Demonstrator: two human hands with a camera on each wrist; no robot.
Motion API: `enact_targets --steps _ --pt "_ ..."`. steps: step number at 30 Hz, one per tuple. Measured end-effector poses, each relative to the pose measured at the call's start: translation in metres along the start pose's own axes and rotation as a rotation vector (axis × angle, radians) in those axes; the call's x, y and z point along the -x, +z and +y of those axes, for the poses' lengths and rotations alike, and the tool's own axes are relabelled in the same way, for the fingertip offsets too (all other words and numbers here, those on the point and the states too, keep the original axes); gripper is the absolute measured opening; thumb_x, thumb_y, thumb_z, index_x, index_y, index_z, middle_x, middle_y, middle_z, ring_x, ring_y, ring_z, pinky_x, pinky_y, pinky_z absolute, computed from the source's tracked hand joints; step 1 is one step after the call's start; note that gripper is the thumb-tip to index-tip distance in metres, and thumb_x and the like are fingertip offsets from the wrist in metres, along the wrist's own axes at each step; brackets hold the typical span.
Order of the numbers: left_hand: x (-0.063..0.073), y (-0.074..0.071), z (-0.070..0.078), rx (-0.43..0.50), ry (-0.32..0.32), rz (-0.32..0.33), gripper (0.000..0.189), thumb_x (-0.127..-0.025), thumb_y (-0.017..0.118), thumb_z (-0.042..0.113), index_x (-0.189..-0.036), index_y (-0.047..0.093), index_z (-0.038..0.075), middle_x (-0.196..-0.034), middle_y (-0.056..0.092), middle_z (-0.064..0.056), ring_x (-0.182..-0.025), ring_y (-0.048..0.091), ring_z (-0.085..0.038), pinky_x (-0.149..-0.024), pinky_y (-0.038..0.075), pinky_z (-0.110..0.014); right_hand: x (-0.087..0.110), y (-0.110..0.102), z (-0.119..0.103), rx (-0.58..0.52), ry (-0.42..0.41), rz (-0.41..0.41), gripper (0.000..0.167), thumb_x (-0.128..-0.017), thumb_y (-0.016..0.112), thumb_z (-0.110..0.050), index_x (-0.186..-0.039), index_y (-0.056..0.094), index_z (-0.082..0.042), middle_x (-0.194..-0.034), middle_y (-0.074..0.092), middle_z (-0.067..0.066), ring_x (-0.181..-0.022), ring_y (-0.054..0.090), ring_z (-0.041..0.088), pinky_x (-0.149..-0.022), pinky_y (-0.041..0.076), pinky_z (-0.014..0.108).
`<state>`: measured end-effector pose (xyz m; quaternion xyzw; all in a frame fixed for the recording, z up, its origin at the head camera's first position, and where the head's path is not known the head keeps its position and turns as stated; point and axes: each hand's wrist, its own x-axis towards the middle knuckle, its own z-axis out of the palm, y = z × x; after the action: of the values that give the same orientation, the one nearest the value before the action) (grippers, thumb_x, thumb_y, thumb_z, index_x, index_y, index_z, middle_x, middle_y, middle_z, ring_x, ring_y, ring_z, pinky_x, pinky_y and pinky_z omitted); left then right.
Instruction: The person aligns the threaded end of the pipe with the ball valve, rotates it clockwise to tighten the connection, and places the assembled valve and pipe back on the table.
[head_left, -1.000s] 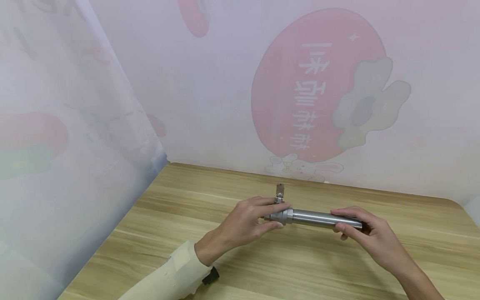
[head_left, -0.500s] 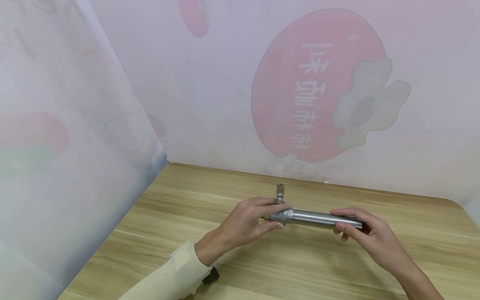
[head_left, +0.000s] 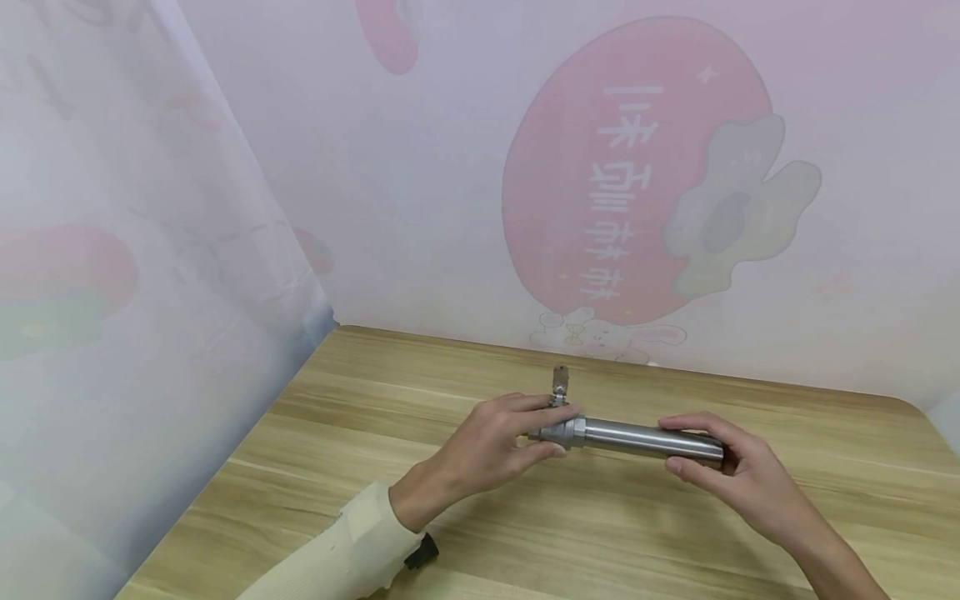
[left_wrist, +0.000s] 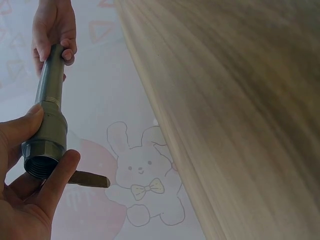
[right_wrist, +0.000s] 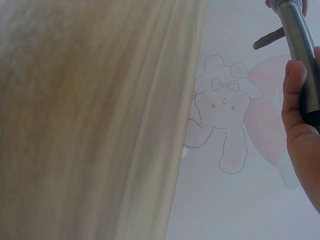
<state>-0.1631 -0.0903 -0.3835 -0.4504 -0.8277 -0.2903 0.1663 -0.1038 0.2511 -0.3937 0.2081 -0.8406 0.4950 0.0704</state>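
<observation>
My left hand (head_left: 487, 446) grips a metal ball valve (head_left: 558, 435), thumb on the near side and fingers over the far side. From the valve a flat lever handle (head_left: 560, 379) sticks out towards the wall. A smooth steel pipe (head_left: 630, 437) joins the valve's right end and runs to the right. Around the pipe's free end my right hand (head_left: 750, 467) holds with thumb and fingers on opposite sides. In the left wrist view the valve's open threaded mouth (left_wrist: 42, 166) faces the camera. Some right fingers are hidden behind the pipe in the head view.
A wood-grain table (head_left: 322, 417) lies under the hands. Printed fabric walls (head_left: 420, 208) stand at its back and left, the back one close behind the lever. A small black object (head_left: 422, 552) shows by the left sleeve (head_left: 352, 542).
On the pipe's end my right hand has shifted its grip: the thumb is lower, and the fingertips seen beneath the pipe are now hidden. The left hand and the valve stay nearly still.
</observation>
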Motion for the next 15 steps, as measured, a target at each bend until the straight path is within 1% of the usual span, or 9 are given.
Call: enact_targets --steps 2,5,11,15 --pt "0.0002 0.0002 -0.0005 -0.002 0.005 0.004 0.052 -0.093 0.089 0.024 -0.143 0.074 0.019 -0.135 0.077 -0.012 -0.120 0.078 -0.024 -0.099 0.065 -0.034 -0.0005 0.0009 0.0007 0.004 -0.021 0.005 0.047 -0.096 0.080 0.003 -0.139 0.069 -0.011 -0.128 0.069 -0.012 -0.097 0.071 0.004 -0.073 0.064 0.026" --pt "0.0004 0.0005 -0.0008 -0.003 0.009 0.006 0.052 -0.093 0.089 0.023 -0.143 0.074 0.019 -0.135 0.077 -0.012 -0.120 0.078 -0.024 -0.099 0.065 -0.033 -0.0013 0.0021 0.0017 0.002 -0.049 0.016 0.048 -0.093 0.082 0.005 -0.137 0.069 -0.011 -0.132 0.066 -0.012 -0.097 0.069 0.004 -0.072 0.062 0.024" --pt "0.0001 0.0010 -0.0007 -0.009 0.008 0.007 0.052 -0.093 0.089 0.024 -0.143 0.074 0.019 -0.135 0.077 -0.012 -0.119 0.078 -0.024 -0.099 0.065 -0.033 -0.0030 0.0029 0.0033 -0.025 -0.088 0.009 0.047 -0.091 0.081 0.010 -0.134 0.068 -0.005 -0.128 0.067 -0.010 -0.097 0.069 0.005 -0.071 0.062 0.023" --pt "0.0002 0.0016 -0.0010 -0.008 0.007 0.006 0.052 -0.093 0.089 0.023 -0.142 0.074 0.019 -0.135 0.077 -0.012 -0.120 0.078 -0.024 -0.099 0.065 -0.033 -0.0029 0.0026 0.0049 -0.010 -0.096 0.014 0.048 -0.091 0.081 0.011 -0.134 0.069 -0.006 -0.126 0.068 -0.011 -0.097 0.069 0.004 -0.071 0.062 0.022"
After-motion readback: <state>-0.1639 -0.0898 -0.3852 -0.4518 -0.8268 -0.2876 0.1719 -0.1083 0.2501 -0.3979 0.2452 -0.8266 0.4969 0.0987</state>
